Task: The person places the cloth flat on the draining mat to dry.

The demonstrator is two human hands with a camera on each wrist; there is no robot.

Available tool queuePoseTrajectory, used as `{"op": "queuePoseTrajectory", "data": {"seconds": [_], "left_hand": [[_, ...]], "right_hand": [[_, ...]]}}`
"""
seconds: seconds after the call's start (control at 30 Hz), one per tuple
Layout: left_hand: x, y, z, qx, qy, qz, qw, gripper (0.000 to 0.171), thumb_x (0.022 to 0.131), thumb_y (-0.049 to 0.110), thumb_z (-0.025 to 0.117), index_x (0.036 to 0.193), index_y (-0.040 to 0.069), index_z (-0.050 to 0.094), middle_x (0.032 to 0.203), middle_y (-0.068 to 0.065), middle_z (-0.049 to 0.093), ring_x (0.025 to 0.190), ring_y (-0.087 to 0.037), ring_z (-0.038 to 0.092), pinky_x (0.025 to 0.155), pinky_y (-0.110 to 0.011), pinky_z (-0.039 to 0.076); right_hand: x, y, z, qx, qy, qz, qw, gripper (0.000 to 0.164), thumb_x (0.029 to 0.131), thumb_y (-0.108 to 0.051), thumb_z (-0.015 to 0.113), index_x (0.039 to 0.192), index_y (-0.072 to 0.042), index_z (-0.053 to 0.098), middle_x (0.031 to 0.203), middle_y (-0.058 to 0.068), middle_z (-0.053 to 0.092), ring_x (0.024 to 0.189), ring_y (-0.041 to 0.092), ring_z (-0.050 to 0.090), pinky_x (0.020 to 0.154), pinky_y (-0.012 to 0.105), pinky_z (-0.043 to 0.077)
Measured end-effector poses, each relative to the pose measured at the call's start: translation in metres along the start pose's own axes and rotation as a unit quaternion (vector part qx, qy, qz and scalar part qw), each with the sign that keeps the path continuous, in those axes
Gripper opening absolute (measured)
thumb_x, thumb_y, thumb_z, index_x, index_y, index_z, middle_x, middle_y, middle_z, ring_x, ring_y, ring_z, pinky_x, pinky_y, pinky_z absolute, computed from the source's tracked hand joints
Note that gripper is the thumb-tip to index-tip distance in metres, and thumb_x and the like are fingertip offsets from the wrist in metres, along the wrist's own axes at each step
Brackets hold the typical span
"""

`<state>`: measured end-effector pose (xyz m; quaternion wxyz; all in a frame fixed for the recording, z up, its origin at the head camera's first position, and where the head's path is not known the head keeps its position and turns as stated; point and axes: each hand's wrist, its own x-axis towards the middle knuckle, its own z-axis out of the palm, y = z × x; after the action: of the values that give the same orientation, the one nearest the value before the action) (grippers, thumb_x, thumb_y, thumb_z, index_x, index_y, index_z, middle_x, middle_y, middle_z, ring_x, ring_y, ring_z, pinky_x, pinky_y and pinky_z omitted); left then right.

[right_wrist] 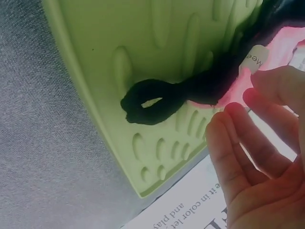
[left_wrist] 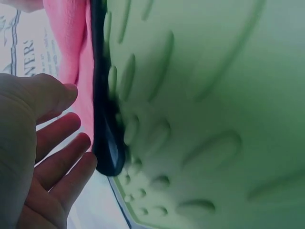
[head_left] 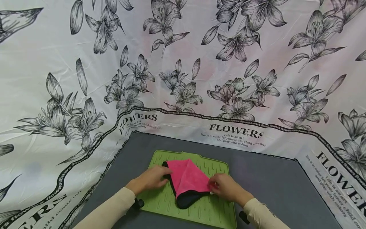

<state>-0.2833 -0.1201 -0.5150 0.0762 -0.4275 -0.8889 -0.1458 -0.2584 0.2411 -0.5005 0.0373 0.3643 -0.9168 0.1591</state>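
Observation:
A pink cloth [head_left: 187, 178] with a black underside and edge lies partly folded on a green ridged mat [head_left: 217, 206]. My left hand [head_left: 152, 178] is at the cloth's left edge. In the left wrist view its fingers [left_wrist: 71, 176] are spread and fairly straight beside the pink fabric, thumb apart from them. At the cloth's right corner my right hand [head_left: 227, 187] pinches the edge between thumb and forefinger. A small white label [right_wrist: 254, 58] with print shows close to that thumb. A black loop-like fold [right_wrist: 147, 102] of the cloth rests on the mat in the right wrist view.
Beneath the mat is a dark grey tabletop [head_left: 271, 187]. White sheeting [head_left: 183, 47] printed with black flowers and lettering rises behind and at both sides. Cream sleeves [head_left: 111, 206] cover both forearms, and dark bands show at the wrists.

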Motion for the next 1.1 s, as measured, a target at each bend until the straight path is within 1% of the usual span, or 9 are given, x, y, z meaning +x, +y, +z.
{"op": "queuePoseTrajectory", "data": {"seconds": [0.13, 0.2, 0.3, 0.4, 0.53, 0.67, 0.8, 0.97, 1.1], "left_hand": [[0.004, 0.009, 0.005, -0.011, -0.02, 0.015, 0.9996, 0.022, 0.092, 0.016, 0.072, 0.113, 0.013, 0.071, 0.108, 0.001, 0.074, 0.098, -0.012, 0.069, 0.085, -0.029, 0.056], [0.007, 0.015, 0.009, -0.017, -0.038, 0.02, 0.9989, 0.021, 0.092, 0.021, 0.073, 0.112, 0.015, 0.072, 0.108, 0.004, 0.073, 0.1, -0.011, 0.068, 0.087, -0.028, 0.055], [0.01, 0.027, 0.015, -0.022, -0.06, 0.028, 0.9976, 0.02, 0.092, 0.029, 0.072, 0.108, 0.018, 0.074, 0.11, 0.006, 0.072, 0.105, -0.01, 0.066, 0.092, -0.029, 0.054], [0.014, 0.036, 0.02, -0.017, -0.062, 0.039, 0.9971, 0.019, 0.092, 0.036, 0.071, 0.102, 0.02, 0.074, 0.108, 0.008, 0.07, 0.107, -0.007, 0.063, 0.093, -0.027, 0.052], [0.016, 0.047, 0.027, -0.021, -0.026, 0.069, 0.9971, 0.014, 0.092, 0.033, 0.072, 0.098, 0.02, 0.073, 0.099, 0.008, 0.066, 0.096, -0.005, 0.059, 0.085, -0.022, 0.051], [0.018, 0.056, 0.04, -0.025, 0.04, 0.101, 0.9938, 0.005, 0.09, 0.026, 0.074, 0.09, 0.021, 0.073, 0.091, 0.006, 0.063, 0.084, -0.002, 0.054, 0.077, -0.017, 0.047], [0.019, 0.059, 0.047, -0.042, 0.086, 0.096, 0.9908, 0.013, 0.086, 0.016, 0.077, 0.077, 0.02, 0.069, 0.084, 0.007, 0.06, 0.075, 0.001, 0.045, 0.068, -0.011, 0.038], [0.015, 0.051, 0.039, -0.048, 0.093, 0.075, 0.9916, 0.017, 0.082, 0.01, 0.076, 0.072, 0.019, 0.065, 0.094, 0.006, 0.067, 0.081, -0.001, 0.057, 0.069, -0.011, 0.042], [0.009, 0.038, 0.025, -0.043, 0.087, 0.056, 0.9937, 0.018, 0.082, 0.006, 0.075, 0.072, 0.016, 0.063, 0.094, 0.003, 0.069, 0.086, -0.009, 0.065, 0.071, -0.018, 0.05]], "right_hand": [[0.0, 0.002, 0.004, -0.016, 0.003, 0.02, 1.0, 0.017, 0.085, -0.008, 0.075, 0.101, -0.013, 0.076, 0.087, -0.001, 0.071, 0.073, 0.005, 0.061, 0.061, 0.023, 0.052], [0.0, 0.004, 0.007, -0.017, 0.008, 0.023, 1.0, 0.023, 0.084, -0.008, 0.075, 0.107, -0.01, 0.074, 0.086, 0.001, 0.07, 0.071, 0.005, 0.059, 0.059, 0.022, 0.05], [-0.001, 0.005, 0.015, -0.015, 0.031, -0.002, 0.999, 0.023, 0.084, -0.005, 0.074, 0.107, -0.007, 0.073, 0.085, 0.002, 0.071, 0.071, 0.009, 0.062, 0.061, 0.025, 0.052], [-0.001, 0.004, 0.022, -0.015, 0.05, -0.023, 0.998, 0.018, 0.085, -0.003, 0.072, 0.102, -0.009, 0.074, 0.081, -0.001, 0.069, 0.071, 0.007, 0.059, 0.063, 0.024, 0.052], [0.002, 0.002, 0.03, -0.027, 0.064, -0.033, 0.997, 0.021, 0.081, -0.002, 0.075, 0.1, -0.011, 0.075, 0.078, -0.004, 0.065, 0.067, 0.002, 0.05, 0.059, 0.02, 0.046], [0.006, -0.002, 0.033, -0.041, 0.076, -0.055, 0.995, 0.025, 0.075, 0.003, 0.077, 0.097, -0.011, 0.074, 0.079, -0.002, 0.064, 0.069, 0.002, 0.051, 0.059, 0.018, 0.046], [0.006, -0.007, 0.028, -0.027, 0.06, -0.049, 0.997, 0.026, 0.078, 0.004, 0.075, 0.099, -0.011, 0.074, 0.081, -0.001, 0.065, 0.071, 0.004, 0.054, 0.061, 0.02, 0.048], [0.0, -0.004, 0.018, -0.005, 0.032, -0.022, 0.999, 0.025, 0.083, 0.002, 0.073, 0.104, -0.012, 0.076, 0.085, -0.003, 0.068, 0.075, 0.003, 0.058, 0.063, 0.02, 0.05], [-0.006, 0.004, 0.01, -0.005, 0.038, -0.009, 0.999, 0.026, 0.083, 0.002, 0.074, 0.102, -0.015, 0.077, 0.085, -0.005, 0.069, 0.072, 0.0, 0.056, 0.061, 0.019, 0.049]]}}
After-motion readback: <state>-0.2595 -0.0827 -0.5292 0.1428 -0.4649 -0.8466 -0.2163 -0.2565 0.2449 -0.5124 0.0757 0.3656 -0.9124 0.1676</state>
